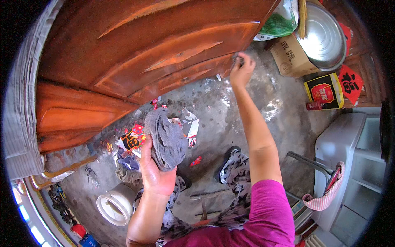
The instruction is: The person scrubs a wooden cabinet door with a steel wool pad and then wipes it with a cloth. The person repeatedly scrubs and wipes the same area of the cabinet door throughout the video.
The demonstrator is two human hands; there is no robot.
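A bunched grey cloth (166, 142) rests in my left hand (158, 179), which is closed around its lower part, thumb along one side. My right arm reaches forward to the brown wooden door (164, 37), with carved raised panels. Close to the door's lower right edge, my right hand (242, 74) is closed on a small dark grey thing (237, 59), too blurred to name. Whether that thing touches the wood I cannot tell.
Torn red paper (133, 138) and white scraps (192, 128) litter the concrete floor. A white bucket (115, 208) stands lower left. At right are a cardboard box (290, 55), a metal basin (323, 37), a yellow-black box (325, 92) and a white cabinet (337, 144).
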